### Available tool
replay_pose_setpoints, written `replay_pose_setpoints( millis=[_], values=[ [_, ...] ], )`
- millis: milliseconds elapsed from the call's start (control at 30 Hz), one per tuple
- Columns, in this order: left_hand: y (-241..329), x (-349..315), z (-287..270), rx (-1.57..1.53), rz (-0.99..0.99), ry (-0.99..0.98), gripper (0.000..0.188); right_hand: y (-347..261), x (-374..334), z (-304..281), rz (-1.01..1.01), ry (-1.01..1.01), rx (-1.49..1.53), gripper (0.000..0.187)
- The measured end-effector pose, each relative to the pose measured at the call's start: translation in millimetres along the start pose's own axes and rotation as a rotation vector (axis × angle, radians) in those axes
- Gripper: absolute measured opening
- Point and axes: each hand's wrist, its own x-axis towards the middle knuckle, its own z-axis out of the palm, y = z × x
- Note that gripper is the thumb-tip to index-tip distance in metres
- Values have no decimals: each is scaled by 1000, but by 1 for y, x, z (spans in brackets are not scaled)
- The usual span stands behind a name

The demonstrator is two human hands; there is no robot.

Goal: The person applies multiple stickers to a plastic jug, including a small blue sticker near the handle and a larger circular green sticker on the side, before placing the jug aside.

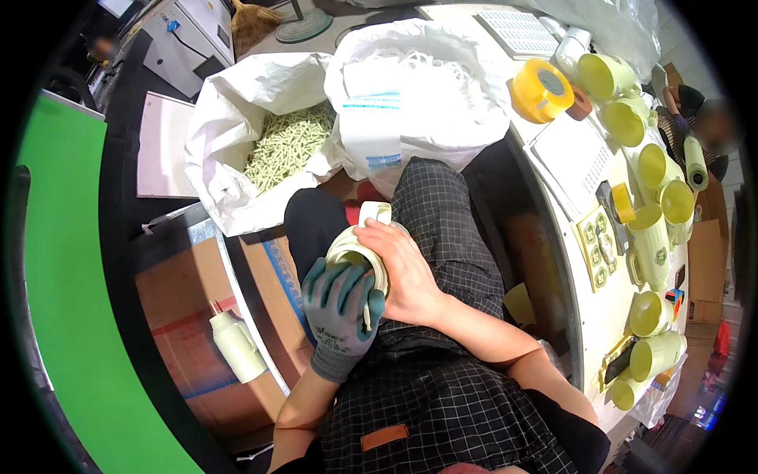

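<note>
My left hand [341, 306] wears a grey glove with teal fingers and grips a cream plastic mug [359, 245] from below, over my lap. My bare right hand [403, 272] lies on top of the mug, fingers curled over its rim. The mug's handle [374, 212] points away from me. Both hands touch the mug; its inside is mostly hidden by them.
A white sack of small pale green parts [288, 146] and a second white sack [418, 87] stand ahead. Several yellow-green mugs [651, 229], a yellow tape roll [541, 91] and sticker sheets [598, 249] crowd the table at right. White bottle [237, 344] on cardboard boxes at left. Another person [703, 118] at far right.
</note>
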Motion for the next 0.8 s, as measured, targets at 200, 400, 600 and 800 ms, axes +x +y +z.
replay_pose_setpoints(
  millis=[200,400,600,800],
  values=[
    [0,4,5,38,-4,-61,30,-2,-1,-1,61,-46,-9,81],
    [-8,-32,12,-55,-79,-212,31,1,-10,6,69,-134,14,80],
    [-39,21,-20,-149,-215,113,73,1,49,24,-98,-24,178,84],
    [-144,111,14,-216,-117,423,113,17,176,36,-208,162,-121,94]
  ],
)
